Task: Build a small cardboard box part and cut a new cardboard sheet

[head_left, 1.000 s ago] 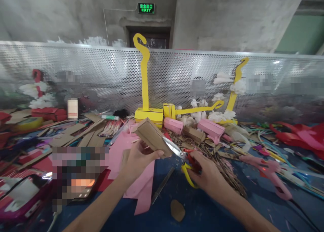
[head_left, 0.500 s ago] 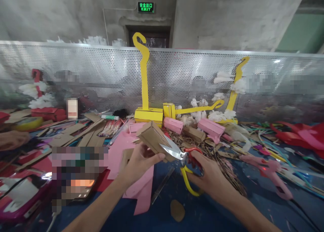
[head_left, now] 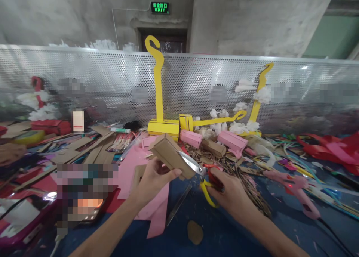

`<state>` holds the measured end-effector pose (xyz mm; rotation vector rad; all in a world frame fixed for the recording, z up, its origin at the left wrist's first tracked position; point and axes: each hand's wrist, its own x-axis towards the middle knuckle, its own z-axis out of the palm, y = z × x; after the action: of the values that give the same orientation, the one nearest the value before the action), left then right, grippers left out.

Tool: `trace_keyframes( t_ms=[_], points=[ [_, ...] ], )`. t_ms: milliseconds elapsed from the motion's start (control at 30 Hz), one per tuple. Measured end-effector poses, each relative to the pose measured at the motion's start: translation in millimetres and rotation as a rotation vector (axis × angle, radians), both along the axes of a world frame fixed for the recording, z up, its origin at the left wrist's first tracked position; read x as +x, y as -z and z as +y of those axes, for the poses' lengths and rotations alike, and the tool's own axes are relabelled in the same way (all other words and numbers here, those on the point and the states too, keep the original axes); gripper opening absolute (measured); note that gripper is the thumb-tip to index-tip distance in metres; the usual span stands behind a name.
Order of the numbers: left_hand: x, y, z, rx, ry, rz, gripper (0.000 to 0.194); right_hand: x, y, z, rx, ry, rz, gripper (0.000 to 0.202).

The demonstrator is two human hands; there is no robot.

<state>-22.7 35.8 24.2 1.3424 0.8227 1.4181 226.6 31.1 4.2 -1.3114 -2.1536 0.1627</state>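
A small brown cardboard box [head_left: 171, 152] is tilted up in my left hand [head_left: 157, 178], with the thumb pressed along its near side and the other fingers partly hidden behind it. My right hand [head_left: 231, 189] grips a pair of scissors [head_left: 200, 171] with one red and one yellow handle. Their silver blades lie against the right edge of the box, and the lower blade is hidden behind the cardboard. Below my hands, a pink sheet [head_left: 157, 212] and a rounded cardboard scrap [head_left: 195, 232] rest on the blue tabletop [head_left: 224, 238].
A pink glue gun [head_left: 297, 188] with a lit red light lies at right. Beyond my hands stand a yellow hooked figure [head_left: 158, 89] and pink boxes [head_left: 231, 142]. Cardboard strips [head_left: 249, 189] are heaped beside my right hand. A perforated metal screen [head_left: 117, 85] runs behind. Another person's hand [head_left: 12, 152] shows at far left.
The scissor blades have closed together at the edge of the box, and the handles have drawn nearer each other. My left hand keeps the box in nearly the same place.
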Motion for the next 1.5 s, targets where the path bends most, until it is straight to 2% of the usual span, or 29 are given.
trace_keyframes(
  t_ms=[133, 233, 300, 433, 533, 867, 1133, 1333, 1433, 1500],
  points=[
    [-2, 4.0, 3, 0.014, -0.017, -0.022, 0.037, -5, -3.6, -2, -0.016, 0.008, 0.041, 0.017],
    [-4, 4.2, 4, 0.021, -0.051, -0.033, 0.039, -7, -8.6, -4, -0.028, 0.026, 0.044, 0.043],
    [-4, 2.6, 4, 0.027, -0.050, -0.031, 0.039, -7, -11.9, -5, -0.038, 0.033, 0.041, 0.050],
    [-5, 0.5, 4, 0.018, -0.022, -0.034, 0.039, -4, -16.2, -7, -0.035, -0.041, 0.035, 0.033],
    [-5, 2.1, 5, 0.019, -0.001, -0.046, 0.036, -2, -16.7, -8, -0.039, -0.087, 0.025, 0.031],
    [-6, 6.4, 7, 0.063, 0.007, -0.086, 0.031, 0, -14.7, -8, 0.011, -0.078, 0.036, 0.029],
    [4, -2.1, -4, -0.013, -0.059, -0.079, 0.032, 0, -7.3, -2, 0.077, -0.038, 0.041, 0.012],
    [4, -2.7, -1, -0.010, -0.070, -0.112, 0.036, -6, -5.0, 0, 0.069, 0.001, 0.094, 0.024],
    [-1, -1.0, 3, -0.104, -0.042, -0.233, 0.040, -4, -3.5, 1, 0.102, 0.049, 0.089, 0.030],
    [-4, -1.6, 4, -0.210, 0.036, -0.297, 0.041, -2, -3.4, 1, 0.107, 0.070, 0.075, 0.034]
  ],
)
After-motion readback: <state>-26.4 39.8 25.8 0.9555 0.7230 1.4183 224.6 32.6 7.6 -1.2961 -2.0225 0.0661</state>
